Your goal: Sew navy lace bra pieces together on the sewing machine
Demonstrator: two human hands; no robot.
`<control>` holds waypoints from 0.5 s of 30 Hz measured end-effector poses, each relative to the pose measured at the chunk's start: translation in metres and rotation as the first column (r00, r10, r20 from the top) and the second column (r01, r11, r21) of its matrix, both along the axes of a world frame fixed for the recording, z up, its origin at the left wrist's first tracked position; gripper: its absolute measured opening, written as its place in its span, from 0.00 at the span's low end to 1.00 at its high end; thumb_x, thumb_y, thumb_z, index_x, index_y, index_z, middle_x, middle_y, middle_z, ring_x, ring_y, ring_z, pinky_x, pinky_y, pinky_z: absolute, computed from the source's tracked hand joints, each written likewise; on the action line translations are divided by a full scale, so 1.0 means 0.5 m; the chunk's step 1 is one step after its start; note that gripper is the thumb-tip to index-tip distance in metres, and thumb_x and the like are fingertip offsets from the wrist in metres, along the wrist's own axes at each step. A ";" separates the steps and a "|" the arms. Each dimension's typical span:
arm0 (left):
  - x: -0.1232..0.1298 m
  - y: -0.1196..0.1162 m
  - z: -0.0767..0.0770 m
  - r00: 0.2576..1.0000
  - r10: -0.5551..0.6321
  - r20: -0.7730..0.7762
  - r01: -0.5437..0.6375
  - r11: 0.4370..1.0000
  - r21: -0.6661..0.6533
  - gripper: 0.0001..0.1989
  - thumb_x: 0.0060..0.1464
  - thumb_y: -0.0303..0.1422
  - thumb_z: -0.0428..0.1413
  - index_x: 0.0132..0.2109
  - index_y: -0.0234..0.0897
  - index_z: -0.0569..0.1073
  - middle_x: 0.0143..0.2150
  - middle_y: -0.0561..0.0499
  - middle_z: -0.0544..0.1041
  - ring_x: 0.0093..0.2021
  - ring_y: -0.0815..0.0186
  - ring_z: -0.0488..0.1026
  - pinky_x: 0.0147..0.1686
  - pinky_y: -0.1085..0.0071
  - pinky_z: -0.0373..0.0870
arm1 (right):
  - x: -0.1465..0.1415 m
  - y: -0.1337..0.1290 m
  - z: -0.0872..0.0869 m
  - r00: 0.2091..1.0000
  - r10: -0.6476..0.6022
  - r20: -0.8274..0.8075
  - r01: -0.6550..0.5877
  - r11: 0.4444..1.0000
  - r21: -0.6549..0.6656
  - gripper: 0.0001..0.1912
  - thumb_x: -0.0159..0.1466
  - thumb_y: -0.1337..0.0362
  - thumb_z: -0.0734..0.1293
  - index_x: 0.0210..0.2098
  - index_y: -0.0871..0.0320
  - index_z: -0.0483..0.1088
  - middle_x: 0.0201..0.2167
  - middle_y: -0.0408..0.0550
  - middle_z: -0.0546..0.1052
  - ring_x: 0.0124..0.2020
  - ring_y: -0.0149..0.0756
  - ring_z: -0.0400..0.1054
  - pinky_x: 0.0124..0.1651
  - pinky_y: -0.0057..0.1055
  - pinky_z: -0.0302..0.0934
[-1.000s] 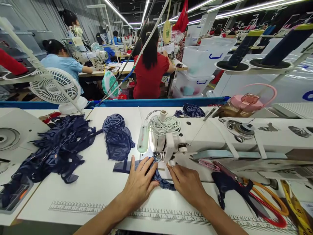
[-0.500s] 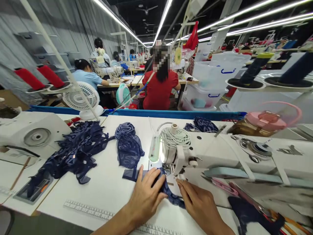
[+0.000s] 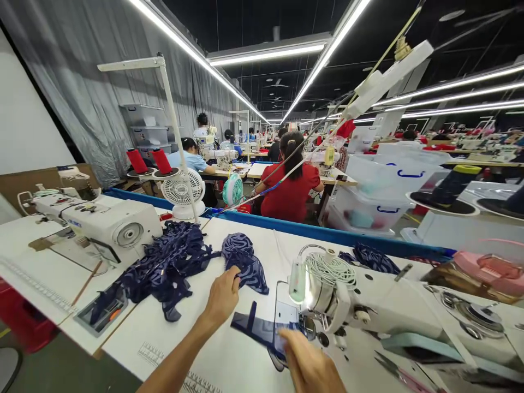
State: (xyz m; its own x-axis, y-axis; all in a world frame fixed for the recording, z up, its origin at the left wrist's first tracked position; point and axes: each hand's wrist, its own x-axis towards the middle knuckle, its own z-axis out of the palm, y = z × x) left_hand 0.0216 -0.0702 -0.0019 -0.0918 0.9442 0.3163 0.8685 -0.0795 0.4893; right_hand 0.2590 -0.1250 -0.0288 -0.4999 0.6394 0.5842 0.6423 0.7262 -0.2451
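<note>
My left hand (image 3: 223, 295) is at the near left edge of a small pile of navy patterned cup-shaped fabric pieces (image 3: 251, 273), fingers curled together on the edge of a piece. My right hand (image 3: 313, 363), blurred by motion, is over a navy fabric strip (image 3: 257, 326) in front of the sewing machine (image 3: 327, 300); its fingers are too smeared to tell their grip. The strip lies on the white table, and its right end runs beside the lit needle area. The part under my right hand is hidden.
A heap of navy fabric straps (image 3: 164, 267) lies to the left, beside a second sewing machine (image 3: 118, 224). Scissors (image 3: 399, 371) lie at the right. A white fan (image 3: 184, 191) stands at the back edge. A person in red (image 3: 290, 185) sits beyond the blue trough (image 3: 262, 222).
My left hand has left the fabric at the needle and moved left and away to the cup pieces. My right hand has shifted onto the strip. The view has swung left and up.
</note>
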 end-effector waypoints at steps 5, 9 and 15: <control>-0.073 -0.041 0.008 0.995 0.018 0.097 -0.030 0.992 0.126 0.14 0.60 0.23 0.43 0.43 0.40 0.72 0.38 0.50 0.78 0.39 0.64 0.76 0.39 0.69 0.70 | -0.163 0.148 0.000 0.957 -0.288 0.035 0.287 0.957 0.033 0.27 0.57 0.79 0.56 0.56 0.66 0.63 0.45 0.63 0.74 0.44 0.47 0.72 0.43 0.37 0.68; -0.126 -0.068 0.009 0.986 0.058 0.158 -0.092 0.972 0.215 0.13 0.59 0.26 0.45 0.38 0.40 0.73 0.34 0.51 0.77 0.36 0.62 0.75 0.36 0.66 0.71 | -0.218 0.233 0.011 0.930 -0.368 -0.007 0.368 0.930 0.018 0.18 0.60 0.75 0.58 0.49 0.70 0.66 0.29 0.58 0.77 0.28 0.47 0.74 0.26 0.33 0.64; -0.150 -0.022 0.019 0.952 0.083 0.296 -0.188 0.918 0.349 0.13 0.61 0.29 0.45 0.40 0.40 0.75 0.37 0.49 0.77 0.40 0.61 0.73 0.41 0.63 0.72 | -0.265 0.178 0.117 0.986 -0.164 -0.005 0.163 0.973 0.163 0.25 0.65 0.78 0.54 0.60 0.60 0.61 0.42 0.54 0.78 0.39 0.39 0.74 0.41 0.33 0.65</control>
